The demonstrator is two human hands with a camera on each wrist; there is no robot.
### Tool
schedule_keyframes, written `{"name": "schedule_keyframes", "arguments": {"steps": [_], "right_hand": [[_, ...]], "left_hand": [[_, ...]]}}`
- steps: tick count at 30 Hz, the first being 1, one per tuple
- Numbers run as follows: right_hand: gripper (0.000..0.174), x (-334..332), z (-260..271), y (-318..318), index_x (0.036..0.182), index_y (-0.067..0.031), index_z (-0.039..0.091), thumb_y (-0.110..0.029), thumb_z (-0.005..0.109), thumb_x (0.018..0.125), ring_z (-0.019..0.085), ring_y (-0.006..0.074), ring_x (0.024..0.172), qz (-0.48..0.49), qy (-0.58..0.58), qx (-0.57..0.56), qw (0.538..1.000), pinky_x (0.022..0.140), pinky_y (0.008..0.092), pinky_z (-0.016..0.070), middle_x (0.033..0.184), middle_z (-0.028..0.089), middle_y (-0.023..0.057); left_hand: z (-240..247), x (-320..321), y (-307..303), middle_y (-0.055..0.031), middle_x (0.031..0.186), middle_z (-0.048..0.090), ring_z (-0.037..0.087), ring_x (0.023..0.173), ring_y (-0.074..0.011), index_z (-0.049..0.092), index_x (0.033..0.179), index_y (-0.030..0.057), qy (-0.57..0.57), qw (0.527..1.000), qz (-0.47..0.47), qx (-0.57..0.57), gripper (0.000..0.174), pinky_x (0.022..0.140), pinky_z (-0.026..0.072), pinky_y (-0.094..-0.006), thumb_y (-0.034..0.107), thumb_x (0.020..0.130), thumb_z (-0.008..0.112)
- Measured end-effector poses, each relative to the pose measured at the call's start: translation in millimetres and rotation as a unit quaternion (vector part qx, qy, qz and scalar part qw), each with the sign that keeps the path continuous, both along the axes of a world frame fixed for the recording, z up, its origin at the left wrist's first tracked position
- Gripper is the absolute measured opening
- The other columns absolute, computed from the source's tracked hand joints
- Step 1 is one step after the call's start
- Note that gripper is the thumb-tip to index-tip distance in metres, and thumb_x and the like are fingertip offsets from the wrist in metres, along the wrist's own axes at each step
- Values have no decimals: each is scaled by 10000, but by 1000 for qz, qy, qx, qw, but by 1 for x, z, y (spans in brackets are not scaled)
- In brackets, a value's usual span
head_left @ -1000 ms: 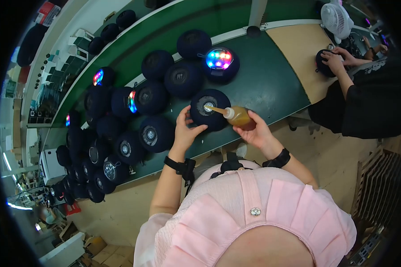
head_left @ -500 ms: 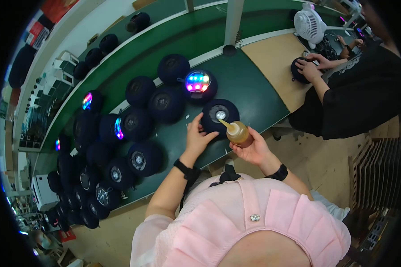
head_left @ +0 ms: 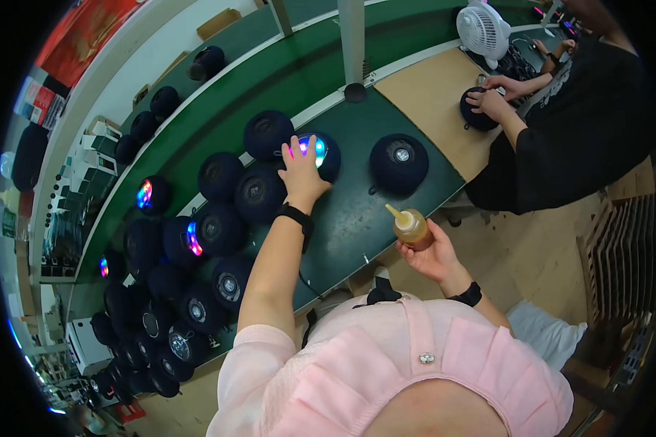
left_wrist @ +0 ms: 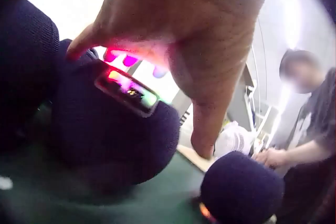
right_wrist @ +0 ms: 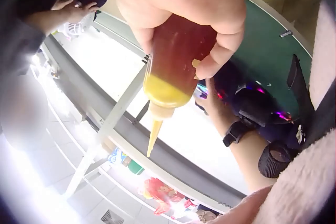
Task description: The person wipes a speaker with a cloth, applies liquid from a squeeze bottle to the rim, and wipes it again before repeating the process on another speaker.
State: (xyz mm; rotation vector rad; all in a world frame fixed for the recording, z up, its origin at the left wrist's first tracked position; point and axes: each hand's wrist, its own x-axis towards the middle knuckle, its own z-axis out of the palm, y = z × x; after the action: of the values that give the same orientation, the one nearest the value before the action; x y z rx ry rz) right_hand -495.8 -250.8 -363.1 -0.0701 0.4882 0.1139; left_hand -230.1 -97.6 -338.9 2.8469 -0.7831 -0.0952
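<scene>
My left hand (head_left: 303, 180) is spread over a dark blue, fabric-covered ball (head_left: 330, 166) whose top glows with coloured lights. In the left wrist view the fingers arch across the lit opening of that ball (left_wrist: 113, 140), thumb apart from it. A squeeze bottle (head_left: 415, 233) of amber liquid, with a long pointed nozzle, is gripped in my right hand (head_left: 437, 259) at the bench's front edge. The right wrist view has the nozzle of this bottle (right_wrist: 181, 58) pointing away from the fingers. Beyond it sits another dark ball (head_left: 399, 171), its silvery centre facing up.
Many similar dark balls (head_left: 219, 227) crowd the left of the green bench (head_left: 353, 218), a few of them lit. At the right a person in black handles a ball (head_left: 477, 113) by a tan board (head_left: 415, 87). A white fan (head_left: 482, 33) stands behind.
The ball with the silvery centre has shifted right, away from my left hand, which has gone over to the lit ball. The bottle's nozzle has drawn back from the ball.
</scene>
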Motion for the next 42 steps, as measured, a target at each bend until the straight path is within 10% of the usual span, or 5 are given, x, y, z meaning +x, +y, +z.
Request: {"name": "schedule_keyframes", "arguments": {"steps": [13,18,25,38,42], "right_hand": [[485,-2,2,2,1250,-57,467,-412,473,919,590,276,894,7,12,-38,999,727,318,544,1113,552,175],[478,-2,-3,6,1244,-68,473,-419,466,920,589,285,880,24,3,-40,999,709,319,541,1101,558,178],[540,-1,-11,14,1255,-30,462,-455,386,931,576,302,933,96,-57,29,993,706,316,542,1110,541,214],[627,-23,-6,0,1272,22,438,-489,359,918,592,290,821,105,-80,68,989,668,311,545,1045,552,258],[530,-22,-9,1,1246,-10,468,-429,384,933,588,293,925,50,-44,-14,998,728,326,543,1145,553,179]], "left_hand": [[-13,-70,54,-196,1253,451,462,1153,-364,385,1323,93,164,957,-78,-227,872,829,485,-525,391,605,779],[-41,-90,87,-151,1194,510,578,1030,-313,368,1324,56,610,575,250,-484,575,679,562,-434,419,890,470],[-18,-102,87,-158,1222,537,512,1129,-323,531,1192,34,51,930,40,-363,421,988,374,-425,13,772,503],[115,-105,211,31,517,323,274,406,-78,382,657,101,362,577,-23,-732,308,431,250,-236,238,901,511],[50,-173,260,-187,811,631,625,837,-333,603,921,3,153,979,102,85,345,736,496,-405,247,698,703]]}}
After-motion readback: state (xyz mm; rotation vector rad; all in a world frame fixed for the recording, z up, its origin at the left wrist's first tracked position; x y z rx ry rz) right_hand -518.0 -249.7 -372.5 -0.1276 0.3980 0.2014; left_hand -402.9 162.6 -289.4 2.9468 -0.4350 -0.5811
